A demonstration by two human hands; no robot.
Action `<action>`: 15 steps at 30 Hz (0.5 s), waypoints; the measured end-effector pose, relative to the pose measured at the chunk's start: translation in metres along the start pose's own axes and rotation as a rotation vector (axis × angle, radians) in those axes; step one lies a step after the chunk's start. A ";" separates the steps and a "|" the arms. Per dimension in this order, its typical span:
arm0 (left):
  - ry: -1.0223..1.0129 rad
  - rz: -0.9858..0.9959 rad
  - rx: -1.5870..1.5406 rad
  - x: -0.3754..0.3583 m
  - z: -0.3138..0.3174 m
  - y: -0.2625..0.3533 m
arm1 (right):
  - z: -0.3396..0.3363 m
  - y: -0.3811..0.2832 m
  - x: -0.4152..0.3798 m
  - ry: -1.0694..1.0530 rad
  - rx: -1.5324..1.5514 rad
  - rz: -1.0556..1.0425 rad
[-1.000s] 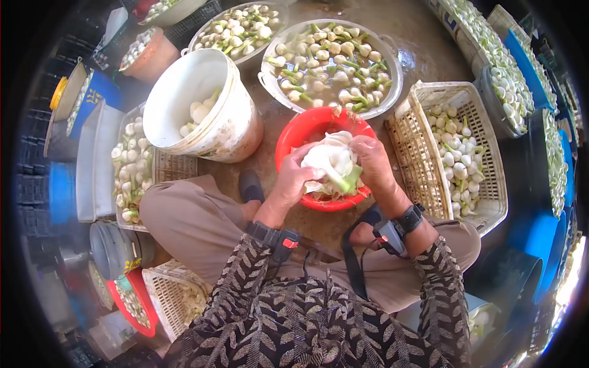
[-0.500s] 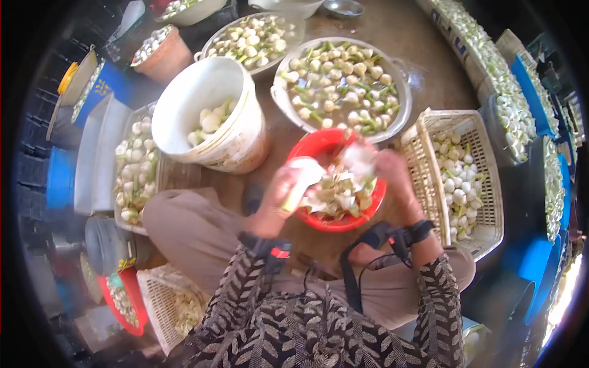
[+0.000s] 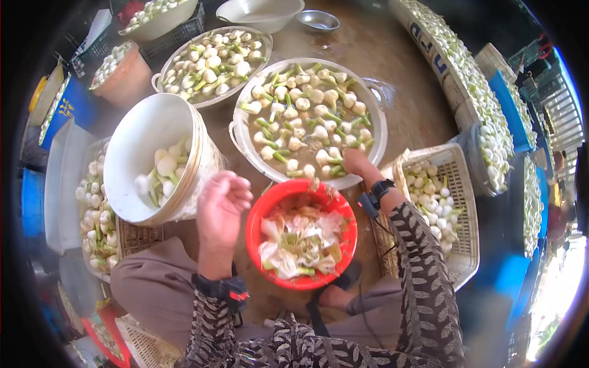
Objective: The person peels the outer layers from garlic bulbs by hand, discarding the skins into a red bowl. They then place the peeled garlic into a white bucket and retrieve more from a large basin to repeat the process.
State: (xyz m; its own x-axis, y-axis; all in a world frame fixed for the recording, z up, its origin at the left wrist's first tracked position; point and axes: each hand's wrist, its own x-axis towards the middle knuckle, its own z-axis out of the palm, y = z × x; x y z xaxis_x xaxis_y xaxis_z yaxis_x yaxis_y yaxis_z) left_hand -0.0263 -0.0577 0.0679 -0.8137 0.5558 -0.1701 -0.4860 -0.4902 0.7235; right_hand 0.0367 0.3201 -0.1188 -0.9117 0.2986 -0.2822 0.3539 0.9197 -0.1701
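Between my knees stands a red basin [image 3: 250,236] holding pale peeled layers and scraps [image 3: 300,245]. My left hand [image 3: 225,199] is raised beside the white bucket, fingers apart, with nothing in it. Inside the white bucket [image 3: 205,159] lie several white bulbs with green stems [image 3: 165,168]. My right hand [image 3: 356,162] reaches over the near right rim of a wide round tub [image 3: 379,132], where bulbs float in water. Its fingertips are among the bulbs, and whether they grip one cannot be made out.
Right of my right arm is a cream crate [image 3: 469,227] of bulbs. A second round tub [image 3: 164,70] of bulbs stands at the back left, near a small metal bowl [image 3: 319,21]. Long rows of bulbs [image 3: 466,67] line the right side.
My left hand has moved left from the red basin and no longer holds the white bulb with its green stem. My right hand has gone from above the basin to the tub. The view has shifted.
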 end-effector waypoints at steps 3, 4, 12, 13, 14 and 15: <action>0.037 -0.059 0.094 0.014 0.009 -0.021 | 0.009 -0.013 0.026 -0.043 -0.044 0.002; 0.061 -0.104 0.150 0.017 0.010 -0.025 | 0.013 -0.013 0.033 -0.052 -0.038 -0.003; 0.010 -0.285 0.338 0.036 0.021 -0.065 | -0.063 -0.003 0.013 -0.212 0.401 -0.050; 0.016 -0.326 0.345 0.038 0.030 -0.073 | -0.079 -0.007 -0.006 -0.152 0.556 -0.147; 0.012 -0.328 0.339 0.039 0.038 -0.082 | -0.096 -0.022 -0.033 -0.116 0.669 -0.186; 0.071 -0.411 0.306 0.040 0.047 -0.091 | -0.110 -0.044 -0.063 -0.079 0.783 -0.224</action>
State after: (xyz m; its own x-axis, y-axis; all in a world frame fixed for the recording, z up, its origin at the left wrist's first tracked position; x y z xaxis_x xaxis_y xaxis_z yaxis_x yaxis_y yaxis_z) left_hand 0.0006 0.0403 0.0266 -0.5996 0.6094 -0.5188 -0.6636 -0.0161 0.7479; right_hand 0.0554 0.2894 0.0100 -0.9710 0.0834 -0.2240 0.2351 0.5024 -0.8320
